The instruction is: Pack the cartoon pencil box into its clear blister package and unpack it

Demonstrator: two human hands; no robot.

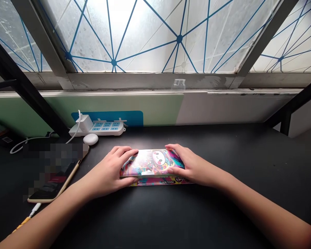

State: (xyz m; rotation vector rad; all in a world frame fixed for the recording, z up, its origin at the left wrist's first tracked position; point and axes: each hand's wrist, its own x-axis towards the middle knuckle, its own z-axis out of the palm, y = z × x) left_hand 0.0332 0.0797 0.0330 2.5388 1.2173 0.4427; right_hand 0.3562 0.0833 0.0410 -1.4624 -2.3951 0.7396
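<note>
A colourful pencil box (154,166) with a cartoon panda on its lid lies flat on the black desk (223,193). My left hand (111,171) grips its left end, fingers curled over the top and thumb at the front edge. My right hand (190,166) grips the right end the same way. The lid looks slightly raised above the base along the front edge.
A phone (53,180) with a cable lies at the left. Behind it are a white power strip (101,128) with a plugged-in charger and a small white round object (90,139). A clear cup (178,84) stands on the window sill. Black frame bars slant at both sides.
</note>
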